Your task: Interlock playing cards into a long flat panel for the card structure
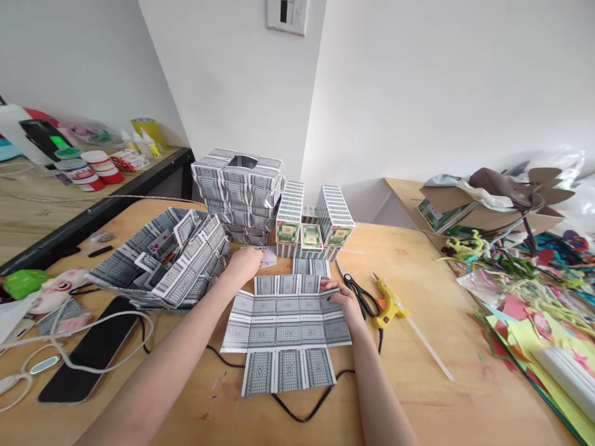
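A flat panel of joined playing cards point(288, 334), grey-patterned backs up, lies in front of me with side flaps folding outward. My right hand point(344, 300) grips its upper right corner between thumb and fingers. Beyond the panel, my left hand point(246, 263) is closed at a few loose playing cards point(267, 256); its fingertips are partly hidden. Just left of that hand sits an open box made of cards point(186, 260), with loose cards inside. A pair of scissors point(360, 294) and a yellow glue gun point(389, 303) lie right of my right hand.
Behind stand a stacked card structure point(242, 192) and rows of card boxes point(335, 214). A black cord point(307, 418) runs under the panel. At left are a phone point(88, 353) and white cable; at right, a glue stick point(431, 350), coloured paper point(525, 347) and pipe cleaners point(520, 266).
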Demonstrator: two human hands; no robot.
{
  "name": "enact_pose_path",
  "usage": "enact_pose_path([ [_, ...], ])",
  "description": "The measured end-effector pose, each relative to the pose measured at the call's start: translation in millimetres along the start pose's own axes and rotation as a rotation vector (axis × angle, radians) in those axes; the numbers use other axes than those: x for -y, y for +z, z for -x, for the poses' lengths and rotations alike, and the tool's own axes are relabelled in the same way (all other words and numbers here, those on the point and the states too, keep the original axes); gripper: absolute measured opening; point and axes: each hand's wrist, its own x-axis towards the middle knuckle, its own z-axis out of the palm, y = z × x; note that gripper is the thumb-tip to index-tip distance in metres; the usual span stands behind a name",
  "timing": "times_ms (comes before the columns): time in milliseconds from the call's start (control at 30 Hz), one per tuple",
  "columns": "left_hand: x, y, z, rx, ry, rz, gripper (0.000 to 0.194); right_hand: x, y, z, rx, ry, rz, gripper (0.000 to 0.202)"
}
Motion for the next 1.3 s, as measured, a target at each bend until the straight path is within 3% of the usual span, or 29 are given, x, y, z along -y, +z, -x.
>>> enact_pose_path([
  [433, -6, -4.9, 10, -0.196, 0.037, -0.056, 0.025, -1, 0, 0, 0.003, -0.037, 0.002, 0.02],
  [500, -8, -9.7, 17, -0.276, 0.046, -0.064, 0.025, -1, 2, 2, 0.004, -0.07, 0.033, 0.02],
  [600, -16, -18.0, 29, -0.493, 0.091, -0.051, 0.024, 2, 7, 7, 0.02, -0.153, 0.108, 0.016],
  [700, -33, -23.2, 45, -0.735, 0.249, 0.028, 0.024, 4, 12, 11, 0.037, -0.219, 0.174, 0.011],
  [800, -63, -20.3, 58, -0.857, 0.577, 0.11, 0.023, 5, 13, 13, 0.035, -0.225, 0.185, 0.025],
  [933, -102, -3.0, 66, -0.817, 0.795, 0.117, 0.021, 5, 13, 15, 0.056, -0.176, 0.111, 0.023],
  [1033, -116, 10.9, 61, -0.761, 0.794, 0.18, 0.021, 6, 13, 16, 0.054, -0.135, 0.067, 0.017],
  [1300, -100, 28.0, 34, -0.553, 0.408, 0.486, 0.041, -2, 11, 7, -0.175, -0.16, -0.208, 0.017],
])
